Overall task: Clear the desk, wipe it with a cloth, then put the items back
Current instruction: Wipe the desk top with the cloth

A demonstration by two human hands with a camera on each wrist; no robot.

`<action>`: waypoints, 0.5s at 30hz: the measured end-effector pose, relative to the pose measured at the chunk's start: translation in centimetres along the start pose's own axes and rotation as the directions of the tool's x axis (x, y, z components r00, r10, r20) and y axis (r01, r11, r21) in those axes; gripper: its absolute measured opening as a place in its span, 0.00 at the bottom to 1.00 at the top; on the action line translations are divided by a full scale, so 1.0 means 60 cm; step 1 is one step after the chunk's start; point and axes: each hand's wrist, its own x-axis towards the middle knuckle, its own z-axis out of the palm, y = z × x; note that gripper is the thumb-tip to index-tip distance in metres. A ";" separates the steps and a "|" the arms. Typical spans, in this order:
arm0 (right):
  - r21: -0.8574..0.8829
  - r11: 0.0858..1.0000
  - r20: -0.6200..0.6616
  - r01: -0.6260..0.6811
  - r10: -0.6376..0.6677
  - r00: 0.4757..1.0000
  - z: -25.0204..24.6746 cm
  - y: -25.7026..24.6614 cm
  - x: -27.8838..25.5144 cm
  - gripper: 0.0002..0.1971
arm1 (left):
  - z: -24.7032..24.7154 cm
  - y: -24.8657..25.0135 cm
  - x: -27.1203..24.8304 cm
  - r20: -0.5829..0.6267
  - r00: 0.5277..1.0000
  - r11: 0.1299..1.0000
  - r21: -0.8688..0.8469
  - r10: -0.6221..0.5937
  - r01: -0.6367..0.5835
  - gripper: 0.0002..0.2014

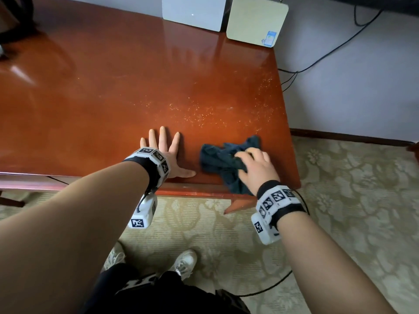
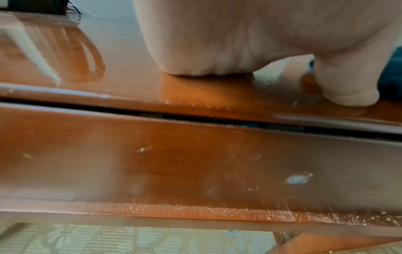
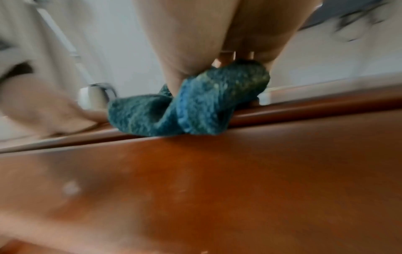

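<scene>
The red-brown wooden desk (image 1: 136,75) has pale specks of dust (image 1: 204,114) scattered over its right half. My left hand (image 1: 166,150) lies flat on the desk near the front edge, fingers spread and straight, holding nothing. In the left wrist view the palm (image 2: 228,43) presses on the desk top (image 2: 195,89). Just to its right, my right hand (image 1: 256,166) grips a crumpled dark blue cloth (image 1: 217,157) at the desk's front right corner. The cloth (image 3: 195,106) is bunched under the curled fingers and hangs a little over the edge.
A white box (image 1: 193,11) and a beige box (image 1: 256,19) stand at the desk's far edge. Black cables (image 1: 328,53) run along the wall on the right. A dark object (image 1: 13,19) sits far left. Patterned carpet (image 1: 340,200) lies below; a drawer front (image 2: 195,163) is under the desk top.
</scene>
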 end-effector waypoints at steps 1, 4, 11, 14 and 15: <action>0.013 0.995 -0.026 -0.104 0.104 0.994 -0.003 0.028 0.000 0.21 | 0.000 0.000 0.001 -0.002 1.000 1.000 -0.002 -0.002 0.002 0.59; 0.102 0.863 -0.059 -0.495 0.502 0.863 -0.027 0.125 -0.006 0.22 | -0.002 0.000 0.001 0.011 1.000 1.000 0.006 -0.005 0.005 0.59; 0.399 0.832 -0.294 -0.386 0.514 0.806 -0.100 0.110 -0.001 0.25 | -0.005 0.000 0.000 0.018 1.000 1.000 0.012 -0.006 0.006 0.59; 0.259 0.958 -0.227 -0.122 0.183 0.956 -0.088 0.015 -0.005 0.27 | -0.006 0.001 -0.002 0.022 1.000 1.000 0.012 -0.011 0.011 0.59; 0.136 0.990 -0.130 -0.034 0.052 0.990 -0.071 -0.013 -0.007 0.28 | -0.006 0.001 -0.002 0.020 1.000 1.000 0.011 -0.011 0.011 0.59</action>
